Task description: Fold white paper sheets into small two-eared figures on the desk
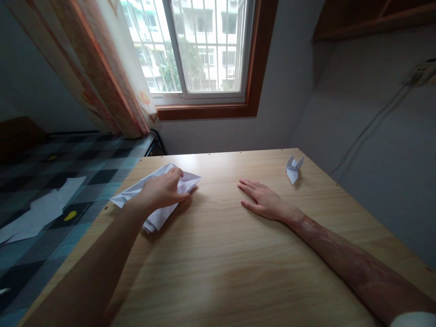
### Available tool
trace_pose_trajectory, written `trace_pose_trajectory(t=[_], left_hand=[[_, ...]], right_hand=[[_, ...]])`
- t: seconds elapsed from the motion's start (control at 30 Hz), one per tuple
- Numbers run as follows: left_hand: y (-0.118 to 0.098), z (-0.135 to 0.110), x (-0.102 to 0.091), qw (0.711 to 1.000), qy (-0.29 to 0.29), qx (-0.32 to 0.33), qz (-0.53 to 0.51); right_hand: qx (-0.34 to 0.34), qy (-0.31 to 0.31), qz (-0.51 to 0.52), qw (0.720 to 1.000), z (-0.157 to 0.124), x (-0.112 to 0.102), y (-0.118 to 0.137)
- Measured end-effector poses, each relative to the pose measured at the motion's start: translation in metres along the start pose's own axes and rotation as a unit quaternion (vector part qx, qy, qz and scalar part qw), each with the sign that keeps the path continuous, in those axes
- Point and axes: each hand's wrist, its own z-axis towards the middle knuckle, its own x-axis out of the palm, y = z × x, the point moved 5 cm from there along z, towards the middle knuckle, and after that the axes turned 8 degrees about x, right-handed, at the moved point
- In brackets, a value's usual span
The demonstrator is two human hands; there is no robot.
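Observation:
A stack of white paper sheets [190, 180] lies near the left edge of a light wooden table [225, 263]. My left hand [162, 190] rests on top of the stack, its fingers curled around the upper sheet and pinching it. My right hand [262, 200] lies flat on the tabletop, palm down, fingers stretched out, holding nothing. A small folded white paper figure [293, 169] stands near the table's far right corner, a short way beyond my right hand.
A bed with a checked cover [64, 181] runs along the table's left side, with loose white sheets [37, 213] on it. A window [200, 50] and curtain [102, 68] are behind the table. A grey wall with a cable [371, 122] borders the right.

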Motion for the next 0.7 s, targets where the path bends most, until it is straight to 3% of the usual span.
trace_pose_trajectory(t=[0.17, 0.37, 0.47, 0.57, 0.7], left_hand=[[0.015, -0.004, -0.007, 0.998, 0.056, -0.022, -0.026], [0.033, -0.006, -0.017, 0.999, -0.004, -0.036, 0.020], [0.018, -0.010, -0.030, 0.996, -0.055, -0.053, 0.055], [-0.013, -0.011, -0.035, 0.992, -0.102, -0.049, 0.053], [-0.055, -0.005, -0.013, 0.986, -0.141, -0.010, -0.086]], right_hand=[[0.003, -0.001, -0.003, 1.000, 0.000, 0.000, 0.000], [0.004, -0.003, -0.005, 1.000, 0.000, 0.000, 0.001], [0.003, -0.001, -0.006, 1.000, 0.000, 0.000, 0.001], [0.003, -0.012, 0.005, 1.000, 0.001, -0.001, 0.001], [0.001, -0.035, 0.025, 0.999, 0.001, -0.005, 0.003]])
